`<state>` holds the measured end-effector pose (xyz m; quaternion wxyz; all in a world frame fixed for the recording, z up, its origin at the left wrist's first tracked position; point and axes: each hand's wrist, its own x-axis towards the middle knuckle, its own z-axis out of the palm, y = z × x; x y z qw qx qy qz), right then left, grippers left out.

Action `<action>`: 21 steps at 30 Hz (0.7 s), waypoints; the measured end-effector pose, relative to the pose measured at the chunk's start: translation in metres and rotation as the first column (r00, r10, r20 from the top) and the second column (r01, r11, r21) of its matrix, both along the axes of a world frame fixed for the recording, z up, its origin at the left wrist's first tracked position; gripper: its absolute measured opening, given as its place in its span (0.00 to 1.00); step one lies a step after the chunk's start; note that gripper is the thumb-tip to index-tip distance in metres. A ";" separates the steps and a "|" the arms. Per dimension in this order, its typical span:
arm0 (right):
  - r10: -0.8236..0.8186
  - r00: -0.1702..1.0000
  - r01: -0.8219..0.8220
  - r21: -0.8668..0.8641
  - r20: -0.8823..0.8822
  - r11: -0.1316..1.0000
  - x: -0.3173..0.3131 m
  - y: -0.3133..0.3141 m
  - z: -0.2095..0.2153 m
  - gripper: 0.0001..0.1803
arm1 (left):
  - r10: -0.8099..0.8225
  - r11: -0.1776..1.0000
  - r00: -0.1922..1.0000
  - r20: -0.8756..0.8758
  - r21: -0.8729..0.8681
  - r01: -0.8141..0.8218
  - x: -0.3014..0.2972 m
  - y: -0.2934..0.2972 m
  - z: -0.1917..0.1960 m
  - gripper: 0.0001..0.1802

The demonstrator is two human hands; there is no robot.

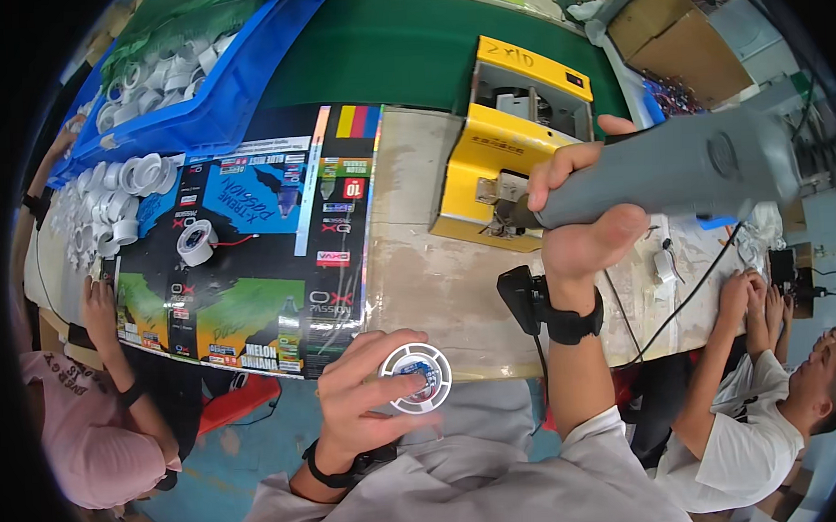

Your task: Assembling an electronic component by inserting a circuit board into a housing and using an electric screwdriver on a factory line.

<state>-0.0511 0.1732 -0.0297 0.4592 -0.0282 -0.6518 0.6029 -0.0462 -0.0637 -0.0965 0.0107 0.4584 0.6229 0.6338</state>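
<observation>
In my left hand (354, 394) I hold a white round plastic housing (446, 383) with a small blue circuit board (426, 368) inside. One finger lies across the board, in front of my body at the table's near edge. My right hand (581, 245) is wrapped round a thick grey electric screwdriver (680, 170). Its tip points left, at the front of a yellow screw feeder (506, 136), by the metal outlet; whether the tip touches a screw is too small to tell.
Another white housing (196, 243) with a red wire lies on the printed black sheet (338, 255). White rings (117, 195) are heaped at left, below a blue bin (216, 120) of similar parts. Co-workers sit on both sides. Black cables (690, 296) cross the table at right.
</observation>
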 end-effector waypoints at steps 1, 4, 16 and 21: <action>-0.015 1.000 0.015 0.028 0.009 0.999 -0.006 0.000 -0.004 0.55 | 0.016 1.000 1.000 0.009 0.001 -0.016 0.000 -0.001 -0.001 0.25; 0.077 0.997 -0.077 0.017 0.018 0.997 -0.001 0.004 -0.007 0.52 | 0.027 1.000 0.999 -0.021 -0.009 -0.027 -0.009 0.000 -0.002 0.25; 0.520 0.824 -0.541 -0.040 -0.224 0.840 0.061 -0.054 0.038 0.41 | 0.003 0.998 0.990 -0.140 0.070 0.007 -0.019 0.028 0.008 0.21; 0.485 0.852 -0.510 -0.104 -0.196 0.854 0.064 -0.061 0.033 0.42 | 0.007 0.999 0.990 -0.138 0.054 0.000 -0.016 0.027 0.010 0.20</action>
